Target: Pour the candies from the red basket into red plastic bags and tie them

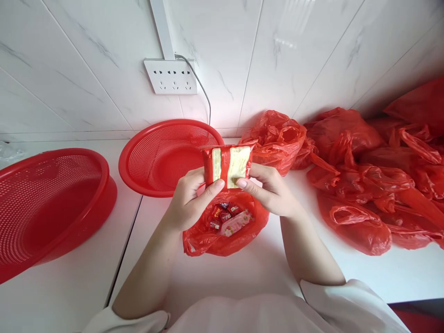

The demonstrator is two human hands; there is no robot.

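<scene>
Between both hands I hold up a small red snack packet point(225, 167) with pale yellow printed panels facing me. My left hand point(194, 196) grips its left side, thumb on the front. On the right side, my right hand point(268, 189) pinches it the same way, fingers behind. Below the packet, an open red plastic bag point(208, 247) lies on the table. Inside it are several small dark red wrapped pieces point(222, 215) and a pink flowered packet point(237, 223). The back of the bag is hidden by the hands and the packet.
A red perforated basket point(138, 182) stands behind my left hand, and a larger one point(100, 171) at far left. Tied red plastic bags point(367, 199) are heaped on the right, with another bag point(277, 138) near the wall. A socket panel point(170, 76) with a cable is on the wall.
</scene>
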